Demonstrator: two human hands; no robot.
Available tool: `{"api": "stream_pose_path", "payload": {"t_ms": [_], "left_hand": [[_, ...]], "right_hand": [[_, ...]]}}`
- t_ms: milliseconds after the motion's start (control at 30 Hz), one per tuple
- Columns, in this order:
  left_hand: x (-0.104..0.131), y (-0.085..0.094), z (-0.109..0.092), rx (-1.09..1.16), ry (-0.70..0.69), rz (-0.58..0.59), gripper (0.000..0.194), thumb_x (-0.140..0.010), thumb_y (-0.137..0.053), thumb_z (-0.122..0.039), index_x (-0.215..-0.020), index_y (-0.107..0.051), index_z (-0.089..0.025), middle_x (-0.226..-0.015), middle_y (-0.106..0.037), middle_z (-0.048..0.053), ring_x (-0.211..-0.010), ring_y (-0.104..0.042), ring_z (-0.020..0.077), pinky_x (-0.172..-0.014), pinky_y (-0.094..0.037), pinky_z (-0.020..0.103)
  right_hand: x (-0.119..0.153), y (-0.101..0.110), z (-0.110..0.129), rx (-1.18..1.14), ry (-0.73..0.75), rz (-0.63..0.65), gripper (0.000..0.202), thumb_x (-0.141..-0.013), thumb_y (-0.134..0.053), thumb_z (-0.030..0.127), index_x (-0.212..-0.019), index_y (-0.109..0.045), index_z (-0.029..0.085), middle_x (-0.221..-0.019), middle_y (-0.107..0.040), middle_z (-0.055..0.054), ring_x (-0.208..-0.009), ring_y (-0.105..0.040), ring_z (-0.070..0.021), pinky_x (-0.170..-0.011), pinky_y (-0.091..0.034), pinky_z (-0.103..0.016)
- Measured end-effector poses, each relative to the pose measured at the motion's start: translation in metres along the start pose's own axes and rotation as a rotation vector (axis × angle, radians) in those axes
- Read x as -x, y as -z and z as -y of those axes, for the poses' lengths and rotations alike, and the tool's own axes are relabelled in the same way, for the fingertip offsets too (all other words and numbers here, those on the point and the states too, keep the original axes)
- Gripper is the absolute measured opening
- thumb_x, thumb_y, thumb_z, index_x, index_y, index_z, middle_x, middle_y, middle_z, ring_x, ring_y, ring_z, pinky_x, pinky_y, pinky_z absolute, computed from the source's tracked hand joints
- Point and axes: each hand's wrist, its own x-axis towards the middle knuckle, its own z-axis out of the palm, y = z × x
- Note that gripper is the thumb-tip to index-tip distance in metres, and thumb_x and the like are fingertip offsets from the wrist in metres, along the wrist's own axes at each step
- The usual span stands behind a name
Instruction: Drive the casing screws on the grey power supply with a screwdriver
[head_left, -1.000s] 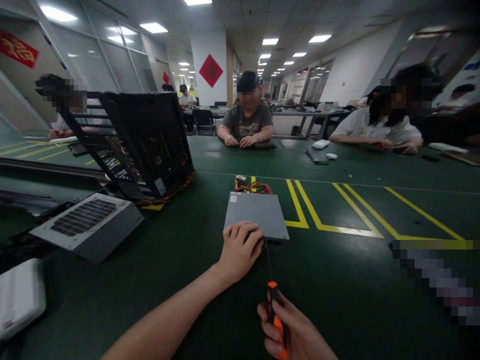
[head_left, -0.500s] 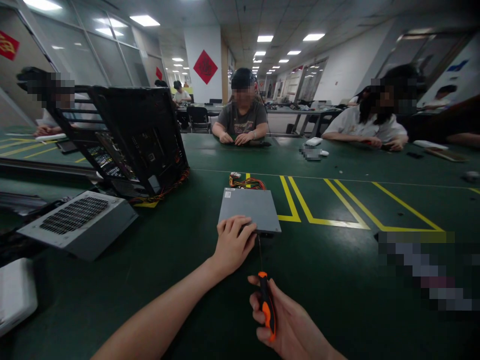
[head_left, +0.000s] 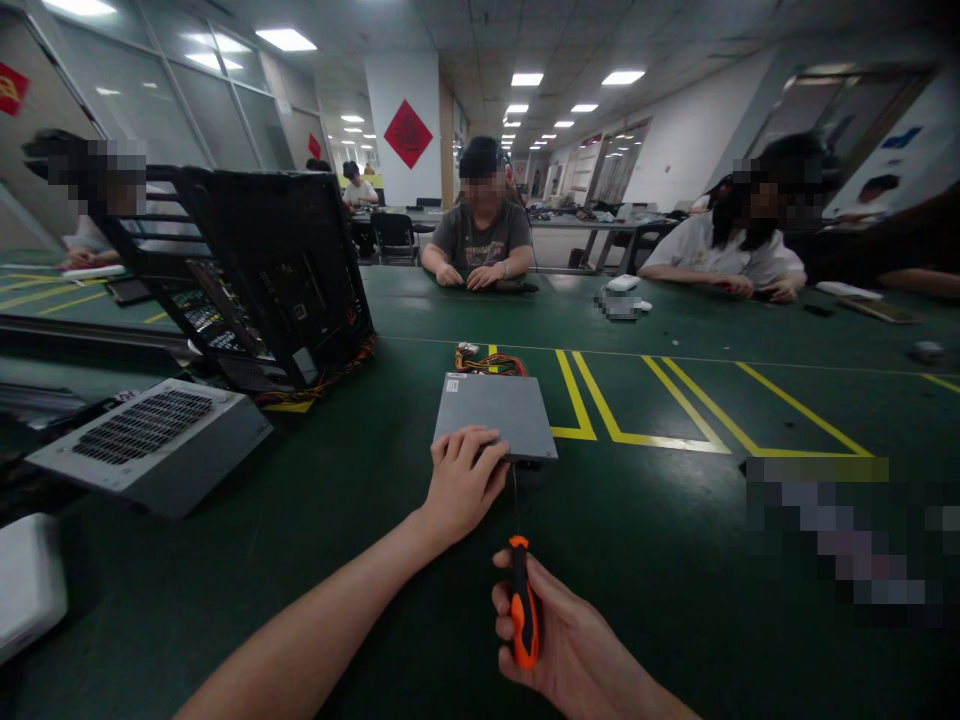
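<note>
A grey metal power supply box (head_left: 499,408) lies flat on the green table, its bundle of coloured wires (head_left: 491,362) at the far side. My left hand (head_left: 465,480) rests on the box's near left edge, fingers bent over it and holding it. In my right hand (head_left: 536,610) is an orange and black screwdriver (head_left: 523,615), its handle wrapped by the fingers. The thin shaft points away from me, its tip at the near side of the box close to my left fingertips; the exact contact point is too small to tell.
An open black computer case (head_left: 262,280) stands at the left, with a larger power supply (head_left: 165,440) before it. A white object (head_left: 30,585) lies at the near left edge. Across the table (head_left: 637,580) sit several people, one straight ahead (head_left: 481,235).
The screwdriver handle and my right hand have shifted slightly left and become more upright in view. My left hand still holds the box. The whole view has moved slightly.
</note>
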Motion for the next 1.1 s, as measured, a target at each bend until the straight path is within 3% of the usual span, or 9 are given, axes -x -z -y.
{"api": "stream_pose_path", "payload": {"t_ms": [100, 300, 600, 767, 933, 1100], "left_hand": [[0.0003, -0.0004, 0.0003, 0.003, -0.004, -0.009, 0.018, -0.082, -0.05, -0.025, -0.1, -0.054, -0.023, -0.107, -0.057, 0.004, -0.105, -0.047, 0.0192, -0.084, -0.027, 0.037], [0.0011, 0.0004, 0.0009, 0.006, 0.006, 0.002, 0.019, -0.082, -0.05, -0.026, -0.1, -0.054, -0.023, -0.107, -0.057, 0.004, -0.105, -0.046, 0.019, -0.084, -0.028, 0.036], [0.0013, -0.0002, -0.0005, 0.003, 0.013, -0.001, 0.019, -0.082, -0.05, -0.025, -0.1, -0.055, -0.023, -0.108, -0.057, 0.004, -0.105, -0.046, 0.0197, -0.084, -0.028, 0.037], [0.0012, -0.0001, -0.0004, 0.004, 0.007, 0.001, 0.019, -0.081, -0.051, -0.025, -0.1, -0.055, -0.023, -0.107, -0.057, 0.004, -0.105, -0.046, 0.0194, -0.084, -0.028, 0.037], [0.0013, -0.0004, 0.0001, 0.002, 0.005, 0.004, 0.02, -0.082, -0.05, -0.025, -0.101, -0.055, -0.023, -0.108, -0.057, 0.005, -0.106, -0.046, 0.0199, -0.084, -0.028, 0.038], [0.001, -0.0008, 0.0001, 0.006, -0.002, -0.004, 0.02, -0.081, -0.052, -0.025, -0.1, -0.055, -0.023, -0.107, -0.057, 0.005, -0.105, -0.046, 0.0208, -0.084, -0.028, 0.038]], "right_hand": [[0.0007, 0.0006, -0.0006, -0.025, -0.023, 0.031, 0.03, -0.082, -0.051, 0.038, -0.104, -0.052, 0.018, -0.072, -0.059, -0.003, -0.056, -0.053, -0.0089, -0.051, -0.036, -0.021], [0.0053, -0.0036, -0.0033, 0.015, 0.066, 0.026, 0.02, -0.072, -0.066, 0.025, -0.084, -0.052, 0.02, -0.072, -0.059, -0.001, -0.05, -0.047, -0.0039, -0.044, -0.027, -0.015], [0.0004, -0.0001, -0.0012, 0.02, 0.008, 0.031, 0.025, -0.073, -0.064, 0.036, -0.09, -0.055, 0.02, -0.074, -0.06, -0.001, -0.061, -0.055, -0.0102, -0.06, -0.041, -0.026], [0.0, 0.0022, -0.0012, -0.018, -0.029, 0.067, 0.033, -0.076, -0.059, 0.038, -0.102, -0.054, 0.019, -0.074, -0.059, -0.003, -0.058, -0.053, -0.0089, -0.049, -0.034, -0.019], [0.0038, -0.0007, -0.0038, 0.038, 0.039, 0.033, 0.021, -0.072, -0.065, 0.028, -0.086, -0.053, 0.018, -0.072, -0.058, -0.002, -0.05, -0.046, -0.0044, -0.043, -0.026, -0.015], [0.0036, -0.0019, -0.0041, 0.042, 0.051, 0.007, 0.022, -0.071, -0.066, 0.029, -0.083, -0.05, 0.019, -0.071, -0.058, 0.0, -0.05, -0.048, -0.0052, -0.044, -0.03, -0.016]]}}
